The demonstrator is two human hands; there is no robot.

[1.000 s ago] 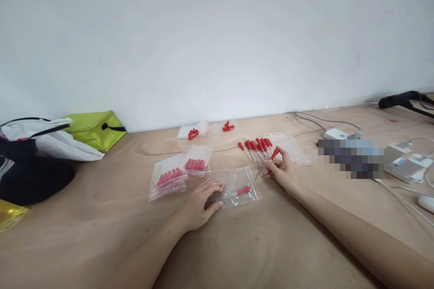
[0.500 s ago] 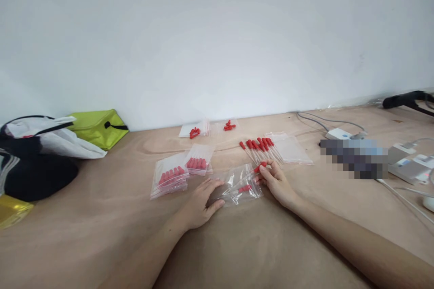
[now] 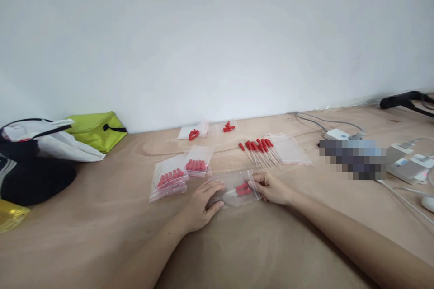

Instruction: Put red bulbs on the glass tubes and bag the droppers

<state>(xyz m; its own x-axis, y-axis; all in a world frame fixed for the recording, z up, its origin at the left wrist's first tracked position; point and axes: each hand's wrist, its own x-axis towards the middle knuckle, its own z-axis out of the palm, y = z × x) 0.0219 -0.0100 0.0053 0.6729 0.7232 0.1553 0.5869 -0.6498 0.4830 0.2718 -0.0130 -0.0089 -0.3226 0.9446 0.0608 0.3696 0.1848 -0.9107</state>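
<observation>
A clear zip bag [image 3: 227, 179] lies flat in front of me with a few red-bulbed droppers [image 3: 244, 189] inside, bulbs toward its right end. Across the bag's left end rests my left hand [image 3: 203, 204], fingers and thumb apart. My right hand [image 3: 269, 188] pinches the bag's right edge by the red bulbs. Just beyond, several loose droppers [image 3: 258, 146] lie fanned out beside flat clear bags [image 3: 294, 150]. To the left are two stacks of filled bags, a nearer stack [image 3: 168, 178] and a farther stack [image 3: 197, 161], red bulbs showing through.
Near the wall lie bags with small red bulbs [image 3: 194, 134] and more red bulbs [image 3: 228, 127]. A lime-green bag [image 3: 96, 130], white cloth [image 3: 71, 142] and black cap [image 3: 44, 180] sit at left. Chargers [image 3: 339, 134], cables and a blurred dark object [image 3: 354, 159] are at right.
The dropper that my right hand held at the bag's mouth is now inside beside the other bulbs. My right hand has shifted onto the bag's edge. My left hand stays put.
</observation>
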